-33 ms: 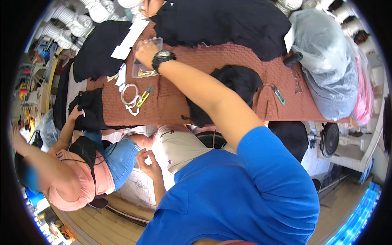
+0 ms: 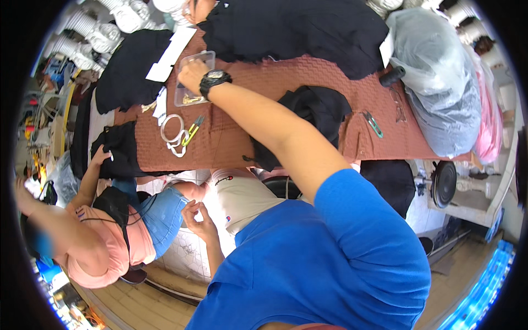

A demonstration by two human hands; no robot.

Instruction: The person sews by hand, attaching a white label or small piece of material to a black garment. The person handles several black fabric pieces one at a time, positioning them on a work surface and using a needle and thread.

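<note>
My right hand (image 2: 193,75), with a black watch on its wrist, reaches into a clear plastic box (image 2: 211,57) on the brown-covered table. Its fingers curl downward and their tips are hidden, so I cannot make out what they hold. Small gold-coloured pieces (image 2: 192,100) lie in the box beside the hand. Low in front of my body, my left hand (image 2: 200,221) is held with thumb and fingertips drawn together; anything between them is too small to tell. A yellow thread snipper (image 2: 192,132) and a white ring with a strap (image 2: 172,128) lie on the near side of the box.
Black fabric pieces (image 2: 297,27) spread over the brown table cover (image 2: 231,132). At right are a green snipper (image 2: 373,124), a black thread spool (image 2: 392,76), glasses (image 2: 399,107) and a large plastic-wrapped bundle (image 2: 434,82). Another person (image 2: 110,236) sits at left, one hand on black cloth.
</note>
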